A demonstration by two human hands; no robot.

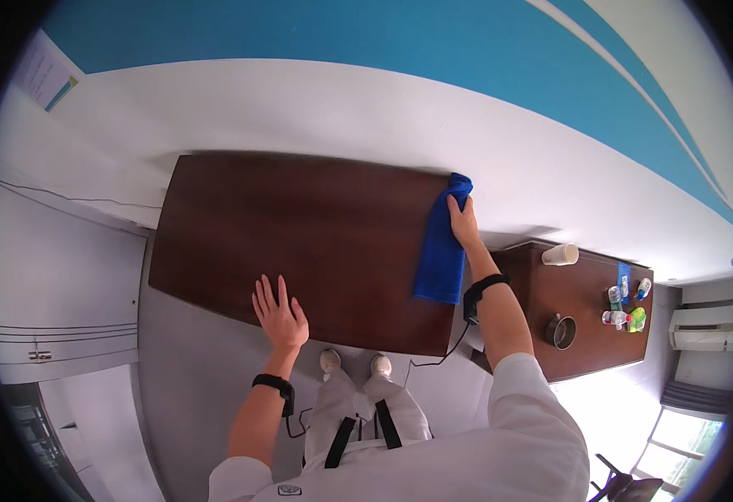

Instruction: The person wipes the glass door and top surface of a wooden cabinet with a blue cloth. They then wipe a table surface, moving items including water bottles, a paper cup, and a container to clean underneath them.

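A dark brown wooden table (291,213) stands before me, its far side along the wall. At its right end lies a blue cloth (440,263), stretched from the far corner towards the front and bunched at the far end. My right hand (464,221) grips that bunched part, thumb and fingers around it. My left hand (281,317) is over the front edge of the tabletop, left of the middle, fingers spread and holding nothing. Whether its palm touches the wood cannot be made out.
A second brown table (583,301) stands to the right, bearing a white cup (560,254), a dark round pot (560,331), plastic bottles (615,318) and a green packet (637,319). White cabinets (65,263) are at left. A black cable (432,363) hangs by my right wrist.
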